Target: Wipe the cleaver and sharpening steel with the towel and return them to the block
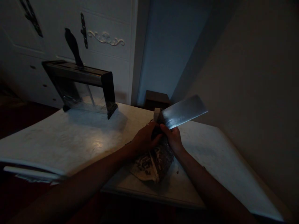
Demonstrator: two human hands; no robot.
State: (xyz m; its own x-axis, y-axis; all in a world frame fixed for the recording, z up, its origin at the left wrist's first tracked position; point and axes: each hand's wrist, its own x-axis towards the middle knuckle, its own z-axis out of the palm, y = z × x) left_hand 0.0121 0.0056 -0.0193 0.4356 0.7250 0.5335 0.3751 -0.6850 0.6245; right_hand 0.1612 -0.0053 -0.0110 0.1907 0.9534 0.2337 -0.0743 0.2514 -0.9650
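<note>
Two hands [145,137] [174,138] together, cleaver blade [185,111] jutting beyond them, rightward; exact grips unclear.

Front and centre on the white marbled tabletop [93,133] lies a crumpled brown-and-cream bundle [151,166], close to the near edge. Over its far end, side by side, come the bare left hand [146,137] and, just to its right, the bare right hand [174,138]. From between them a broad rectangular metal blade [185,110] slants away to the right, and there, at its left end, sits a small grey block [157,112]. Over to the left, at the back, stands a black-framed rack [108,88], a black-handled tool [73,45] upright through its top. Behind that, a white panelled cabinet [109,18]; right of it, beyond the table, a low brown box [157,97]; far right, a plain grey wall [252,77].
</note>
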